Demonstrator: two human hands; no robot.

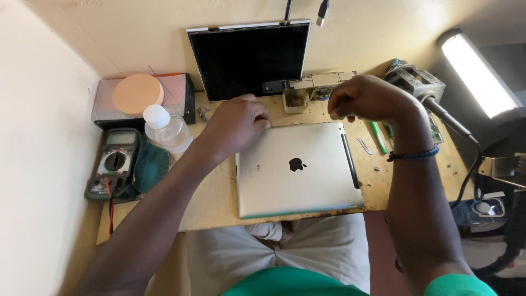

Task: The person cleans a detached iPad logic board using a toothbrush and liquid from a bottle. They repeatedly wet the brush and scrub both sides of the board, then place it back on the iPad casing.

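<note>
A silver tablet (pixel 298 170) lies face down on the small wooden bench (pixel 213 205), its back shell up. My left hand (pixel 236 121) rests curled at the tablet's far left corner, fingers closed against the edge. My right hand (pixel 366 100) hovers above the tablet's far right corner, fingers pinched together; whether something small is held between them I cannot tell. A dark bracelet (pixel 413 155) circles my right wrist.
A black screen panel (pixel 249 57) leans on the wall behind. At the left are a multimeter (pixel 112 163), a clear bottle (pixel 167 130), a metal box with an orange disc (pixel 137 94). A green tool (pixel 378 137), a holder (pixel 312 87) and a lamp (pixel 476 74) are right.
</note>
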